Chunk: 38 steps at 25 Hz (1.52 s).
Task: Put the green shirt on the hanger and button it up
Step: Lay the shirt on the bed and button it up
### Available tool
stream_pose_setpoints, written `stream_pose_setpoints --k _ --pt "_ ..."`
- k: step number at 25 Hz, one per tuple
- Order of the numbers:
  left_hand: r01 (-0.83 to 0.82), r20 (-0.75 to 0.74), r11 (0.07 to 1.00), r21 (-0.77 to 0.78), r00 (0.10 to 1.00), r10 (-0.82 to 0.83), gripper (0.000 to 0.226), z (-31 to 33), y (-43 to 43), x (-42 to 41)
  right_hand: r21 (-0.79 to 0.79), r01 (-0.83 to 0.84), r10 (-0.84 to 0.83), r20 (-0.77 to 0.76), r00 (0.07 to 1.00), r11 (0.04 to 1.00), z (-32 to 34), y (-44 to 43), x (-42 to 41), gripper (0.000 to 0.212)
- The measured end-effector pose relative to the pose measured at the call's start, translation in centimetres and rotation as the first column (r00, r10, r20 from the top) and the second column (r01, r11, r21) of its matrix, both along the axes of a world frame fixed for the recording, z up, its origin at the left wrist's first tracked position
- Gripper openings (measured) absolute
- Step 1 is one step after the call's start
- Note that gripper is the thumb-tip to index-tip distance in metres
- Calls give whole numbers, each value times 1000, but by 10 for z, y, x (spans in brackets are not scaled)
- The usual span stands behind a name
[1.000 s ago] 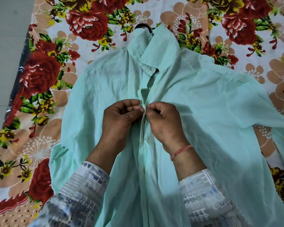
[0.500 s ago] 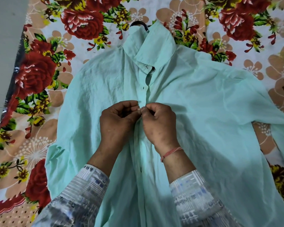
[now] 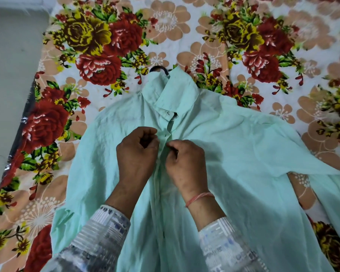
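Note:
The light green shirt [image 3: 234, 154] lies front up on the flowered bedsheet, collar pointing away from me. A black hanger hook [image 3: 158, 68] pokes out above the collar; the rest of the hanger is hidden inside the shirt. Both hands meet at the front placket, a little below the collar. My left hand [image 3: 137, 154] has its fingers curled and pinches the left placket edge. My right hand [image 3: 185, 163], with a red thread at the wrist, pinches the right placket edge beside it. The button between the fingertips is hidden.
The flowered bedsheet [image 3: 165, 26] spreads all round the shirt. Its left edge borders a grey floor [image 3: 10, 85]. The shirt's right sleeve [image 3: 322, 179] trails off toward the right edge of view.
The camera has tilted up, so more of the sheet shows above the collar. Both hands have stayed pinched together at the placket and have worked slightly up toward the collar.

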<state>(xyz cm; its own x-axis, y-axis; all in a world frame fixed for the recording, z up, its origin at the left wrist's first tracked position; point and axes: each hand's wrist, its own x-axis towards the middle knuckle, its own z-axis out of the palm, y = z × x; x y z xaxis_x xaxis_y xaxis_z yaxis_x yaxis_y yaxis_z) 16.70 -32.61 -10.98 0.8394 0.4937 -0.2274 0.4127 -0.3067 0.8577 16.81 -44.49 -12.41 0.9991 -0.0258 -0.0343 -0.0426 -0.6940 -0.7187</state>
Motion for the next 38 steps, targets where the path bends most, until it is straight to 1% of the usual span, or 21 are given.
stream_pose_setpoints --k 2,4,6,8,9,10,11,13,14,16,18,20,22,24,27,31,35,38 --pt "46 -24 999 10 999 -46 16 0 -4 19 65 108 -109 10 994 992 -1 -3 21 23" --pt "116 -115 992 54 987 -110 23 -5 -6 34 95 145 -139 -69 988 985 -4 0 37 21" --pt "142 -171 986 90 977 -125 24 -11 -7 43 78 120 -112 -104 988 990 -11 1 43 17" --pt "146 -175 979 142 977 -121 19 -14 -6 44 34 75 -72 -78 994 997 -15 0 43 14" --pt "135 -179 980 144 978 -108 20 -15 -5 43 18 64 -62 -68 996 998 -18 -1 42 16" --pt "91 -177 992 85 981 -75 20 -17 -3 40 12 60 -59 -61 996 998 -20 -1 40 18" --pt "23 -173 999 -29 985 -27 19 -18 0 39 10 60 -59 -51 997 998 -22 -1 39 20" --pt "-93 -187 960 -265 981 43 22 -20 6 38 3 67 -67 -26 997 998 -26 1 37 22" --pt "-108 -189 939 -326 981 47 25 -20 7 38 -4 75 -75 -16 997 997 -27 3 37 19" --pt "-104 -190 925 -366 981 35 27 -17 6 38 -24 93 -93 -6 996 995 -27 7 39 7" --pt "-140 -195 900 -413 979 63 23 -15 5 38 15 149 -148 -37 988 989 -25 8 43 9" --pt "-148 -194 873 -464 979 63 17 -17 6 38 104 212 -201 -108 974 972 -18 6 47 10" --pt "-120 -175 862 -493 984 36 14 -19 8 38 178 220 -189 -179 966 959 -13 5 50 10" --pt "-106 -165 852 -513 986 23 17 -21 7 37 220 210 -162 -219 962 953 -10 3 51 10" --pt "-108 -165 841 -529 986 23 22 -22 10 35 247 212 -153 -239 959 946 -9 1 51 9" --pt "-73 -139 840 -538 990 -3 16 -21 12 35 272 191 -127 -236 963 943 -10 0 53 8" --pt "-63 -121 857 -512 993 1 16 -24 11 35 358 211 -103 -299 949 909 -15 -3 55 8" --pt "-22 -80 871 -491 997 -20 20 -29 9 30 384 184 -50 -333 942 905 -20 -5 57 12"
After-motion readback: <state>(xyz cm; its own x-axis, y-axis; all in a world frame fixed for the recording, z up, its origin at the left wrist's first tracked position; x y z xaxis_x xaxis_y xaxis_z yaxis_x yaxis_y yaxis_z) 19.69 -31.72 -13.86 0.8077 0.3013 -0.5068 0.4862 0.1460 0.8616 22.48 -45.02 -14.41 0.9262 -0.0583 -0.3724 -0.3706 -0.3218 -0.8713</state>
